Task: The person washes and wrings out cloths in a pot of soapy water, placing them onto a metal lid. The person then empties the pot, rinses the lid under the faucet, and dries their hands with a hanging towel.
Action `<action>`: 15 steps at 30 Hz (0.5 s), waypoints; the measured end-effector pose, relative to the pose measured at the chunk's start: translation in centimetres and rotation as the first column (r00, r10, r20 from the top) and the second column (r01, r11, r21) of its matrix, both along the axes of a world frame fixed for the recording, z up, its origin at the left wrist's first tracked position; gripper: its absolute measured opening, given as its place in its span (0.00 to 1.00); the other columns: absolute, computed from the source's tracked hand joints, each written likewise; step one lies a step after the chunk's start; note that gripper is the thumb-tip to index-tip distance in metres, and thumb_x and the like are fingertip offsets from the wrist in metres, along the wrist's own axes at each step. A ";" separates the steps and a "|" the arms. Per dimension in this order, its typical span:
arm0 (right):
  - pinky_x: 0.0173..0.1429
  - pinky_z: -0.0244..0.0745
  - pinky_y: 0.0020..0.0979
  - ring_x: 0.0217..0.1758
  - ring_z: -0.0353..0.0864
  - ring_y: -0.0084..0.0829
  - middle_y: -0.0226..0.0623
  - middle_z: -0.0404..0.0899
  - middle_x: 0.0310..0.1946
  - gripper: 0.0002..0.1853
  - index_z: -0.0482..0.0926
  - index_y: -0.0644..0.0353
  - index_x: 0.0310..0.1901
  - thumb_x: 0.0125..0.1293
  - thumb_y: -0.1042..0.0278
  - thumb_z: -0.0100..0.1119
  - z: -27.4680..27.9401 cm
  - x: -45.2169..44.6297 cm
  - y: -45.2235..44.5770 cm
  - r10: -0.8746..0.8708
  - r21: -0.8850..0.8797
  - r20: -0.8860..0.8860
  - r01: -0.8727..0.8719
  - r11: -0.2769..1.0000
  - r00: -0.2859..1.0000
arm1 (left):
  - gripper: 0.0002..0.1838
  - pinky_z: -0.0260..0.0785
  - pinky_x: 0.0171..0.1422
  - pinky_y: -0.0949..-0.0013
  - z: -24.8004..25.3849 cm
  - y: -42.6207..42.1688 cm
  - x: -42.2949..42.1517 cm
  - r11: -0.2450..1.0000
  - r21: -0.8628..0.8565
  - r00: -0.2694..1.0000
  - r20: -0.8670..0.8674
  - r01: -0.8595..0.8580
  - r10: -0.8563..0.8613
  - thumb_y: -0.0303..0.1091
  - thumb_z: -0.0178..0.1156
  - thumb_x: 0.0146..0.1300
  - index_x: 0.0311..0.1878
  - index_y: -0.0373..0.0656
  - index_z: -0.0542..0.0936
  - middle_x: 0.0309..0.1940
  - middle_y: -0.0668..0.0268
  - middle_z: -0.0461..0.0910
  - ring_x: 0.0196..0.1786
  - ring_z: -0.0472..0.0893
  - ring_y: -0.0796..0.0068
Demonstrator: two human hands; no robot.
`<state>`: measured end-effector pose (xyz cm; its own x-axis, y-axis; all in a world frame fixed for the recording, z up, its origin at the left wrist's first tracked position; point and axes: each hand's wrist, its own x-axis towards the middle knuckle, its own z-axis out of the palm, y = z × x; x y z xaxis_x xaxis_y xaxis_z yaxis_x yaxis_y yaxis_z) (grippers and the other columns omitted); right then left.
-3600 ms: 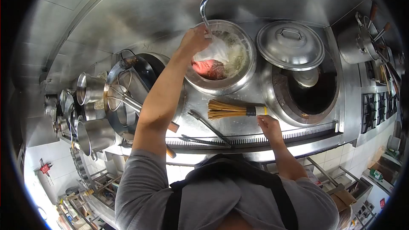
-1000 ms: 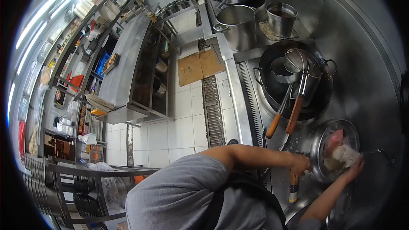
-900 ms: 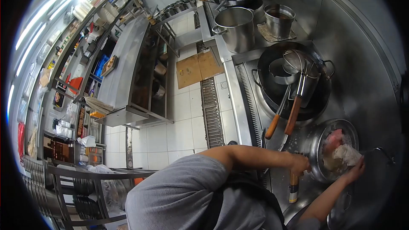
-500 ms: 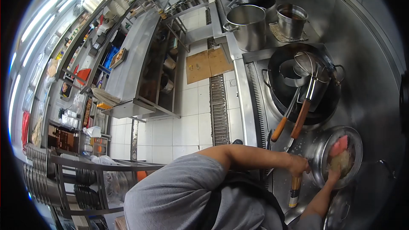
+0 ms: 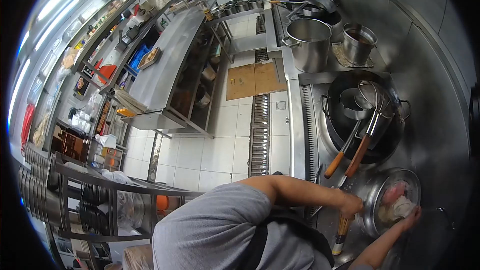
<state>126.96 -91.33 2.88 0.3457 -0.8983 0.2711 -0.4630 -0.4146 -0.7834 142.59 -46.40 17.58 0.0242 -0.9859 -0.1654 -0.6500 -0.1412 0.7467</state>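
Observation:
A round metal basin [image 5: 370,215] at lower right holds liquid, a pink cloth [image 5: 395,193] and a pale, bunched cloth [image 5: 401,208]. My right hand [image 5: 412,215] is closed on the pale cloth at the basin's near right side. Beside the basin's left rim, my left hand [image 5: 352,206] is curled closed; its fingertips are hidden, so I cannot tell what it grips. Directly below that hand is a tan-bristled brush [image 5: 342,232] with a yellow and white band.
Past the basin, a wok [image 5: 334,130] contains wooden-handled strainers [image 5: 361,142]. A tall steel pot [image 5: 309,42] and a smaller pot [image 5: 359,45] stand beyond. A steel worktable [image 5: 175,55] is to the left, and a rack [image 5: 117,185] is at lower left.
The pale cloth is now gathered up in my right hand, which has shifted from inside the basin to its right rim. My left hand stays beside the basin. The camera view has shifted.

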 end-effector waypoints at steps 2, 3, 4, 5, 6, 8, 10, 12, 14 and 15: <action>0.56 0.71 0.33 0.48 0.79 0.34 0.40 0.81 0.45 0.19 0.80 0.64 0.49 0.66 0.57 0.60 1.6 0.9 1.7 0.038 -0.030 0.017 -0.038 0.999 0.999 | 0.23 0.72 0.56 0.55 0.4 0.2 -0.1 1.000 -0.001 1.000 -0.010 0.024 -0.024 0.38 0.60 0.54 0.54 0.44 0.79 0.44 0.51 0.82 0.50 0.80 0.50; 0.55 0.72 0.33 0.48 0.79 0.34 0.40 0.81 0.44 0.18 0.80 0.65 0.48 0.64 0.59 0.62 1.9 1.4 2.9 0.156 0.062 -0.023 -0.154 0.986 0.988 | 0.23 0.72 0.56 0.55 0.0 0.1 0.0 0.999 -0.004 0.999 -0.012 0.040 -0.040 0.38 0.60 0.54 0.54 0.44 0.79 0.44 0.51 0.82 0.50 0.80 0.50; 0.55 0.72 0.33 0.47 0.79 0.33 0.40 0.81 0.43 0.17 0.80 0.66 0.47 0.63 0.62 0.64 1.5 1.4 3.6 0.266 0.161 -0.055 -0.254 0.954 0.962 | 0.23 0.72 0.56 0.55 -1.1 -0.2 0.1 0.999 -0.034 1.000 -0.018 0.021 -0.022 0.37 0.60 0.54 0.54 0.43 0.79 0.44 0.51 0.82 0.50 0.80 0.50; 0.55 0.72 0.33 0.47 0.79 0.33 0.40 0.82 0.43 0.17 0.80 0.67 0.46 0.61 0.64 0.66 1.0 1.1 3.8 0.257 0.160 -0.092 -0.241 0.957 0.962 | 0.23 0.73 0.56 0.55 -1.9 -0.4 -0.1 0.998 -0.063 0.999 -0.034 0.015 -0.017 0.37 0.60 0.55 0.54 0.42 0.79 0.44 0.51 0.82 0.50 0.80 0.50; 0.55 0.72 0.34 0.47 0.79 0.34 0.40 0.82 0.43 0.16 0.80 0.67 0.46 0.59 0.66 0.67 0.9 0.7 4.0 0.233 0.162 -0.134 -0.210 0.964 0.963 | 0.22 0.73 0.56 0.56 -1.8 -0.5 0.1 0.995 -0.095 0.999 -0.023 0.028 -0.030 0.36 0.59 0.54 0.54 0.40 0.79 0.44 0.50 0.82 0.50 0.80 0.50; 0.54 0.73 0.32 0.46 0.80 0.33 0.40 0.83 0.44 0.15 0.82 0.66 0.45 0.59 0.65 0.66 5.3 1.1 9.7 0.242 0.262 -0.061 -0.219 0.940 0.968 | 0.25 0.73 0.56 0.57 -5.2 -2.1 0.8 0.960 -0.258 0.994 0.029 0.110 -0.106 0.35 0.59 0.51 0.54 0.39 0.79 0.51 0.50 0.79 0.50 0.80 0.50; 0.49 0.74 0.29 0.41 0.82 0.29 0.35 0.84 0.37 0.11 0.83 0.61 0.39 0.59 0.64 0.67 12.5 1.9 17.4 0.226 0.147 0.092 -0.237 0.960 0.970 | 0.25 0.74 0.55 0.58 -6.8 -4.3 1.6 0.965 -0.241 0.995 0.017 0.102 -0.101 0.36 0.59 0.50 0.55 0.42 0.79 0.46 0.52 0.82 0.48 0.81 0.53; 0.47 0.73 0.27 0.40 0.81 0.27 0.33 0.83 0.37 0.11 0.83 0.61 0.39 0.57 0.65 0.68 16.7 2.1 20.6 0.149 0.225 0.152 -0.181 0.957 0.977 | 0.26 0.74 0.52 0.59 -1.8 -5.9 2.3 0.975 -0.218 0.997 -0.057 0.042 -0.056 0.42 0.62 0.51 0.56 0.47 0.79 0.42 0.51 0.83 0.46 0.82 0.55; 0.45 0.73 0.27 0.40 0.81 0.26 0.33 0.83 0.36 0.12 0.83 0.59 0.39 0.53 0.66 0.69 18.4 1.5 20.8 0.110 0.161 0.195 -0.143 0.977 0.975 | 0.25 0.73 0.55 0.60 2.4 -9.2 0.4 0.991 -0.023 0.991 -0.030 -0.128 0.128 0.46 0.62 0.59 0.57 0.44 0.77 0.43 0.50 0.82 0.50 0.82 0.56; 0.45 0.74 0.28 0.38 0.81 0.28 0.34 0.83 0.35 0.13 0.83 0.59 0.39 0.53 0.66 0.69 19.0 1.3 20.2 0.071 0.126 0.177 -0.094 0.988 0.982 | 0.27 0.72 0.57 0.61 -1.2 -12.1 0.1 0.979 -0.176 0.994 -0.058 -0.099 0.090 0.47 0.62 0.60 0.59 0.43 0.75 0.45 0.51 0.82 0.51 0.81 0.56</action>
